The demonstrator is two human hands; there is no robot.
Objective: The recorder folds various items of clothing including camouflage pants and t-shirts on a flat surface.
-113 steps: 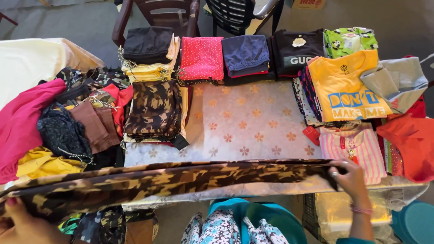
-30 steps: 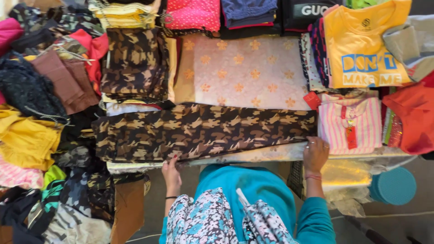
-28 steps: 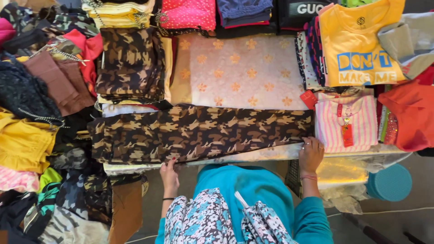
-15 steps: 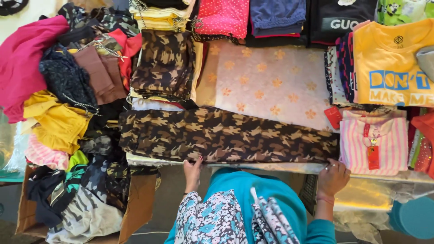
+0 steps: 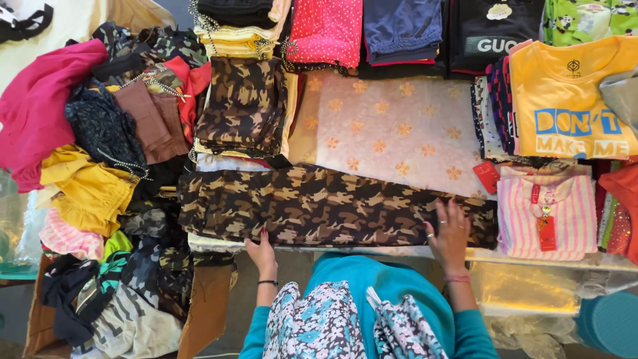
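Head view: a folded camouflage garment (image 5: 332, 207) lies flat at the near edge of the tabletop (image 5: 399, 126), which is covered by a pale cloth with orange flowers. The garment's long axis runs left to right, parallel to the near edge; one end points toward the loose clothes pile (image 5: 100, 166) on the left, the other toward the striped pink shirt (image 5: 546, 209) on the right. The right end sits slightly lower in the frame than the left, so the axis is tilted a little.

Left hand (image 5: 262, 251): positioned at the near long edge of the garment, left of centre. The fingertips touch the fabric edge. Whether the grip pinches the edge or only rests against it cannot be told from this view.

Right hand (image 5: 450, 234): laid palm down on the garment's right part, fingers spread and flat. The grip is released; the hand presses on the fabric and holds nothing.

Surroundings: a stack of folded camouflage pieces (image 5: 244, 106) sits just beyond the garment's left part, its near edge touching or almost touching it. A yellow printed shirt (image 5: 571, 100) lies on the right, beyond the striped pink shirt. Folded stacks line the far edge, among them a pink dotted one (image 5: 325, 30) and a blue one (image 5: 402, 26).
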